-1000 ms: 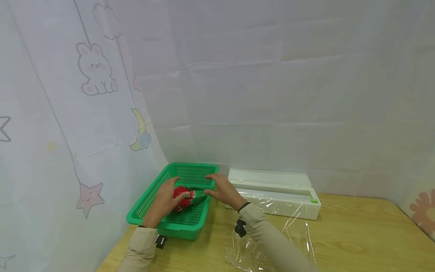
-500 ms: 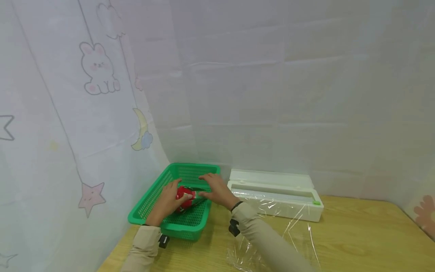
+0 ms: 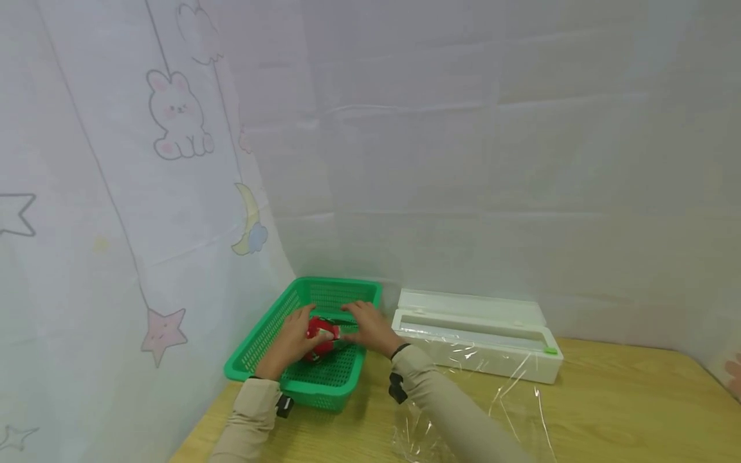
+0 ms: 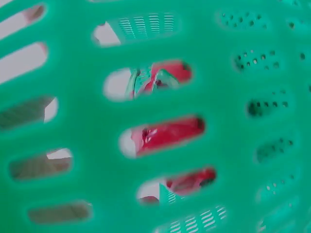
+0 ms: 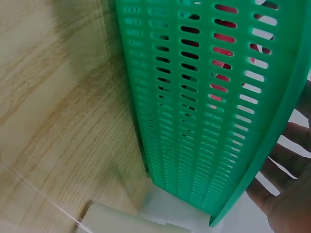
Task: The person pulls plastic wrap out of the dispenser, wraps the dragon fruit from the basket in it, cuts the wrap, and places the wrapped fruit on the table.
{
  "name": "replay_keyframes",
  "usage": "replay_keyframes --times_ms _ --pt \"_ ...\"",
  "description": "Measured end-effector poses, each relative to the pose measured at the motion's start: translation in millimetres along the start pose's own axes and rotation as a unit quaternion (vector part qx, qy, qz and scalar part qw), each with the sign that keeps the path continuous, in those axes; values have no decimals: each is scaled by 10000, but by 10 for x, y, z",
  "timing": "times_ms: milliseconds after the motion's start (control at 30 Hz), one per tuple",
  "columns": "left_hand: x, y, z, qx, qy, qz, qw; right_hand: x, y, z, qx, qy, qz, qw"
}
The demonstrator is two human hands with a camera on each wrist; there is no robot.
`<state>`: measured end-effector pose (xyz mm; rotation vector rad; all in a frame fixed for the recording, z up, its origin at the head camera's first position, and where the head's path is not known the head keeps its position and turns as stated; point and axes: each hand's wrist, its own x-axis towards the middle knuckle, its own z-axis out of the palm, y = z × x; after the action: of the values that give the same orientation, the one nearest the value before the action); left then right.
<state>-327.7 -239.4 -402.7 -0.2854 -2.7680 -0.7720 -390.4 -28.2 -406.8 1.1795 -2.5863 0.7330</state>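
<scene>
A glossy red object (image 3: 317, 334) with green and dark pointed parts is in a green slotted basket (image 3: 315, 388); its exact kind is unclear. My left hand (image 3: 289, 342) reaches over the basket's near left side and holds the object, thumb across its front, other fingertips partly hidden. My right hand (image 3: 373, 329) is over the right rim, its thumb near the object's green end and its other fingers spread above. In the right wrist view, loosely extended fingers (image 5: 281, 170) show beyond the basket rim. Red patches (image 4: 170, 136) appear through the slots in the left wrist view.
Right of the basket stands a long white cling film box (image 3: 492, 360) with its lid up and a green slider (image 3: 550, 351). Clear film (image 3: 509, 411) hangs from it across the wooden table (image 3: 613, 399). A patterned cloth (image 3: 440, 161) hangs behind.
My right hand has moved a little left, closer to the red object. My left hand keeps nearly the same position on it. The whole head view has drifted slightly, shifting things right.
</scene>
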Motion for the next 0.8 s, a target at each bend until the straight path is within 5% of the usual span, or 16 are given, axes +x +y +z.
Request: replay_keyframes --times_ms 567,800 --pt "-29 137 -371 315 -530 34 9981 119 -38 -44 246 -245 117 9993" --pt "16 159 -491 372 -1018 41 9941 152 -71 -56 335 -430 187 9983"
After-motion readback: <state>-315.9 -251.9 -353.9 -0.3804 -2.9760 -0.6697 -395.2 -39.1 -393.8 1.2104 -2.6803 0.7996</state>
